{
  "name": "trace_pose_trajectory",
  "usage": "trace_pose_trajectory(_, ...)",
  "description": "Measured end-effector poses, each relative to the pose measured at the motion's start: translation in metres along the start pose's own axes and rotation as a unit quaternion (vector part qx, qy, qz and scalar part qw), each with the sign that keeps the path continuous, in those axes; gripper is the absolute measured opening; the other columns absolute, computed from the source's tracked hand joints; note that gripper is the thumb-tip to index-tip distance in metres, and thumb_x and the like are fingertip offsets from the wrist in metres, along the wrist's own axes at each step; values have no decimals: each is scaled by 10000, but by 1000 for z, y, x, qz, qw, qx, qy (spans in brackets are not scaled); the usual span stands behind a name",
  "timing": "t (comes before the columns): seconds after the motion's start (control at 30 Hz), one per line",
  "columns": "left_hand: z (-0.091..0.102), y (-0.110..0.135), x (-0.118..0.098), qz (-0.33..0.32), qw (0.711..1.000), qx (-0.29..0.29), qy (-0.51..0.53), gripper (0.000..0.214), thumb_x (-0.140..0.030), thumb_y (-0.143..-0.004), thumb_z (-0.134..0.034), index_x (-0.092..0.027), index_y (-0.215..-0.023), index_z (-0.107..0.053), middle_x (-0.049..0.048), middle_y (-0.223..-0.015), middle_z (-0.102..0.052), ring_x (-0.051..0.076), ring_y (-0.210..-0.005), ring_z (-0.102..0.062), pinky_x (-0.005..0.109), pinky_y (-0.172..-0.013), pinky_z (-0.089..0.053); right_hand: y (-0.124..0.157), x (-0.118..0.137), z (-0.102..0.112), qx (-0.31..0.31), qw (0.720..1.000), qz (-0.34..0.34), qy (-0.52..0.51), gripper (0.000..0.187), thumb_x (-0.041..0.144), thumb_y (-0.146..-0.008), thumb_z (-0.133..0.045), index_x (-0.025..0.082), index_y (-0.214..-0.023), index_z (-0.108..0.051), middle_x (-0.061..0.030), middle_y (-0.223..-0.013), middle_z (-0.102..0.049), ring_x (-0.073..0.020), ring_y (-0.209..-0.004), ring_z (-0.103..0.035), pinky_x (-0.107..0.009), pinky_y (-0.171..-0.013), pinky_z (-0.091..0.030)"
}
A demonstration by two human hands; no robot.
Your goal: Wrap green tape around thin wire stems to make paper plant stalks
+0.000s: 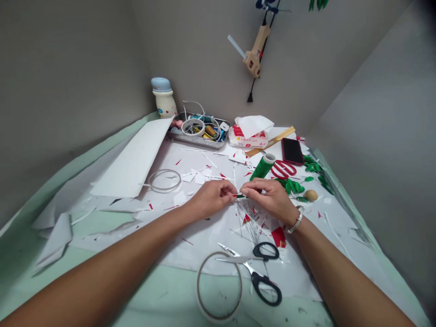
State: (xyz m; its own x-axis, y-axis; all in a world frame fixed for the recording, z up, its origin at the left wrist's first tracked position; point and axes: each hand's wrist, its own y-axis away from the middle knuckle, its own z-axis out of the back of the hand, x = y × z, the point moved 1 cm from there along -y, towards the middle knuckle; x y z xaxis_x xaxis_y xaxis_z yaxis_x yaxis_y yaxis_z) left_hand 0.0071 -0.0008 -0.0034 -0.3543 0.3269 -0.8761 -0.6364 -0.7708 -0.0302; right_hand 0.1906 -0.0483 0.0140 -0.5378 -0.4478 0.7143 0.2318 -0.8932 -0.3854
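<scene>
My left hand (217, 198) and my right hand (269, 196) meet over the middle of the table, fingertips pinched. Between them stretches a thin red and green strip (240, 196), too small to name more exactly; each hand pinches one end. A spool of green thread (261, 168) stands tilted just behind my right hand. Thin wires (251, 225) lie fanned out below my fingers among red and white paper scraps. Closer to me lie open black-handled scissors (260, 272), their blades partly over a roll of tape (203, 305).
Green leaf pieces (293, 186), a round tan ball (310, 195), red-handled scissors (283, 169) and a phone (292, 151) lie right. Behind stand a metal tray (214, 144) of spools, a tissue pack (248, 137) and a bottle (164, 100). A glue gun (256, 52) hangs above.
</scene>
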Motion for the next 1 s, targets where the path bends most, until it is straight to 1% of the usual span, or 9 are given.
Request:
trace_pose_trajectory(0.17,0,-1,2,1,1000,-2,3,129,-254,-764,-583,-166,-824,-654,2,-683,-635,110,-638,-560,208,-594,-427,0,1,0,1,1000,9,5,166,291,-854,-588,199,-807,-718,-5,-696,-641,-123,-644,-558,-246,-623,-425)
trace_pose_trajectory(0.33,-1,0,2,12,1000,-6,23,215,-226,-729,-616,-168,-935,-644,-7,-689,-649,115,-639,-585,214,-608,-444,0,0,-1,7,1000,13,13,173,298,-853,-583,201,-806,-718,-8,-685,-642,-127,-637,-565,-249,-616,-430)
trace_pose_trajectory(0.47,-1,2,-1,7,1000,17,9,126,-235,-745,-603,-161,-814,-679,-4,-659,-650,113,-629,-576,208,-597,-430,0,-1,0,4,1000,11,15,168,291,-849,-586,200,-796,-717,-8,-686,-643,-127,-635,-563,-251,-620,-432)
trace_pose_trajectory(0.53,-1,3,-3,-5,1000,28,4,123,-232,-752,-595,-166,-800,-688,-6,-670,-661,110,-634,-577,206,-606,-428,0,-2,1,-3,1000,4,12,165,292,-846,-590,200,-791,-716,-8,-697,-648,-127,-641,-563,-251,-628,-436)
trace_pose_trajectory(0.7,0,4,-3,-34,998,52,-4,140,-214,-756,-584,-179,-833,-696,-6,-773,-700,117,-707,-603,213,-669,-438,-2,-7,4,-11,999,-33,-19,167,308,-835,-599,193,-784,-708,-13,-752,-672,-132,-687,-587,-247,-664,-458)
trace_pose_trajectory(0.87,0,4,-6,-70,995,64,-8,132,-193,-749,-583,-183,-809,-700,0,-812,-683,124,-763,-599,223,-727,-435,-3,-13,3,-17,997,-64,-36,213,360,-826,-592,184,-783,-704,-23,-775,-688,-148,-704,-606,-255,-657,-475)
trace_pose_trajectory(0.93,1,5,-10,-67,996,66,10,115,-198,-743,-592,-179,-793,-694,1,-800,-672,125,-763,-590,228,-730,-435,-3,-17,1,-19,997,-73,-31,218,361,-826,-588,180,-783,-703,-25,-776,-693,-148,-695,-607,-252,-644,-475)
trace_pose_trajectory(1.0,1,5,-13,-42,995,68,53,107,-219,-747,-597,-171,-796,-680,-4,-756,-657,116,-714,-574,226,-693,-435,-3,-20,-1,-21,997,-73,-23,212,350,-828,-586,179,-788,-704,-27,-778,-696,-150,-695,-611,-252,-641,-475)
